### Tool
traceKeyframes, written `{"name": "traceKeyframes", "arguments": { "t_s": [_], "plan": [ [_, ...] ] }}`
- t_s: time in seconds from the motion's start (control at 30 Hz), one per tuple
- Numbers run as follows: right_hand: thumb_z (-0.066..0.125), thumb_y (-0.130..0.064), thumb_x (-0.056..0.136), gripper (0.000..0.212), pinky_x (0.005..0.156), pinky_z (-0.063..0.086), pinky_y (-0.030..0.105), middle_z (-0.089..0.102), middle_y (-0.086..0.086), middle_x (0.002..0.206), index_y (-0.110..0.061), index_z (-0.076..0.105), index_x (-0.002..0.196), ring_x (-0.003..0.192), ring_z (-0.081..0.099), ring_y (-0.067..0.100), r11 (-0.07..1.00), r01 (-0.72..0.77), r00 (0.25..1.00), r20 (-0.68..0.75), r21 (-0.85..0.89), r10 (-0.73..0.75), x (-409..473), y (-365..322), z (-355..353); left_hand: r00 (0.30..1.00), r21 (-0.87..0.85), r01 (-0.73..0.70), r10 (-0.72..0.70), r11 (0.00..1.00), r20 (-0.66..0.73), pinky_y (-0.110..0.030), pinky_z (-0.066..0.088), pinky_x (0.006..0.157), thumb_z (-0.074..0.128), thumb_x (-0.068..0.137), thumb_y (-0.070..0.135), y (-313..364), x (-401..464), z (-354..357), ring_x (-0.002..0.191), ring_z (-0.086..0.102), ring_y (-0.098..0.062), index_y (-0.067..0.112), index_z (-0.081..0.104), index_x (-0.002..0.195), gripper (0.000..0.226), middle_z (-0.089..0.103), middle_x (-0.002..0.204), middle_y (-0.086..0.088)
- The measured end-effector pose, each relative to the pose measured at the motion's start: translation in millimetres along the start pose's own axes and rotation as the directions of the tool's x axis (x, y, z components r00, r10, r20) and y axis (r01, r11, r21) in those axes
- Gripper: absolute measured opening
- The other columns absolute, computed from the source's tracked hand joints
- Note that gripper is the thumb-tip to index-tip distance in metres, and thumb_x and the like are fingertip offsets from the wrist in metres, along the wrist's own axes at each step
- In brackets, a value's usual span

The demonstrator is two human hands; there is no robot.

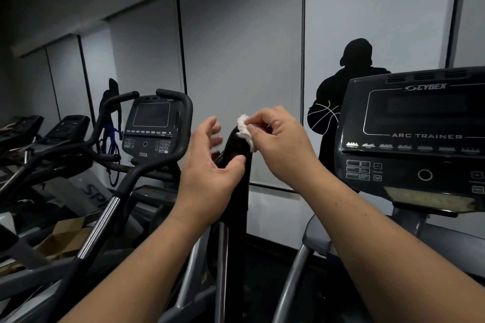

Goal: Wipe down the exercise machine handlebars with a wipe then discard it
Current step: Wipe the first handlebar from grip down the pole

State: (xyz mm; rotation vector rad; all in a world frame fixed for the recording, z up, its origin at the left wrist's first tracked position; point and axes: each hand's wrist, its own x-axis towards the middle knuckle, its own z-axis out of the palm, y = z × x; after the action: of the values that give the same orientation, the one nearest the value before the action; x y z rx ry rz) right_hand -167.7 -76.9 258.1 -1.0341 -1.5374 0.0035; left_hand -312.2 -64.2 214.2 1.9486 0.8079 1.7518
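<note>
A black upright handlebar [237, 165] of the exercise machine rises in the middle of the view. A small crumpled white wipe [245, 130] rests against its top end, pinched in my right hand [278, 139]. My left hand [210, 162] is just left of the bar, fingers spread, with the thumb touching the bar's side below the wipe. The bar's lower part runs down between my forearms to a metal post [221, 265].
The Cybex Arc Trainer console [420, 139] stands at the right. A second machine with a console [152, 126] and curved black handlebars [147, 165] is at the left. Cardboard boxes [70, 233] lie on the floor at lower left. Window blinds [241, 60] are behind.
</note>
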Motion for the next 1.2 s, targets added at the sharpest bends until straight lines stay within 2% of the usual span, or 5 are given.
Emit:
{"name": "traceKeyframes", "arguments": {
  "t_s": [0.13,0.37,0.63,0.77,1.2],
  "plan": [
    [0.066,-0.029,0.094,0.01,0.072,0.048,0.03,0.05,-0.003,0.093,-0.02,0.068,0.09,0.082,0.056,0.016,0.958,0.179,0.983,0.08,-0.224,-0.165,-6.7,-4.9,5.5,0.98,-0.021,0.188,-0.186,0.982,0.073,-0.045,0.056,0.093,0.071,0.064,0.048,-0.9,1.8,0.8,0.098,0.069,-0.011,0.027,0.05,0.136,0.078,0.07,0.106,0.005],
    [0.056,-0.018,0.093,0.014,0.063,0.052,0.043,0.051,0.0,0.089,-0.016,0.067,0.103,0.075,0.055,0.027,0.86,0.317,0.947,0.08,-0.401,-0.312,-4.5,-8.8,14.8,0.964,0.033,0.228,-0.231,0.973,0.135,-0.018,0.051,0.059,0.084,0.07,0.027,1.9,0.7,14.0,0.07,0.066,-0.002,0.036,0.048,0.096,0.045,0.07,0.082,0.009],
    [0.054,-0.014,0.093,0.015,0.071,0.051,0.045,0.057,0.002,0.092,-0.015,0.067,0.099,0.079,0.058,0.027,0.92,0.186,0.977,-0.039,-0.345,-0.212,0.6,8.3,9.7,0.971,0.035,0.218,-0.221,0.975,0.094,-0.02,0.052,0.062,0.08,0.079,0.029,-1.0,-1.8,17.5,0.077,0.066,-0.006,0.041,0.048,0.1,0.039,0.07,0.089,0.009],
    [0.053,-0.016,0.094,0.013,0.078,0.055,0.048,0.062,0.001,0.087,-0.02,0.065,0.093,0.082,0.063,0.025,0.986,0.007,0.995,-0.099,-0.166,-0.023,8.2,18.1,6.0,0.974,0.046,0.203,-0.206,0.978,0.096,-0.017,0.048,0.06,0.076,0.081,0.028,0.1,-3.2,18.3,0.078,0.061,-0.006,0.037,0.047,0.108,0.04,0.066,0.09,0.005],
    [0.057,-0.013,0.094,0.013,0.071,0.057,0.049,0.065,0.003,0.077,-0.02,0.062,0.084,0.075,0.066,0.028,0.999,-0.011,0.983,-0.184,0.038,0.018,-2.7,22.6,16.4,0.98,0.016,0.188,-0.189,0.982,0.068,-0.018,0.05,0.06,0.078,0.08,0.029,-3.8,-2.8,21.1,0.072,0.064,-0.005,0.034,0.051,0.111,0.041,0.068,0.088,0.004]
  ]
}}
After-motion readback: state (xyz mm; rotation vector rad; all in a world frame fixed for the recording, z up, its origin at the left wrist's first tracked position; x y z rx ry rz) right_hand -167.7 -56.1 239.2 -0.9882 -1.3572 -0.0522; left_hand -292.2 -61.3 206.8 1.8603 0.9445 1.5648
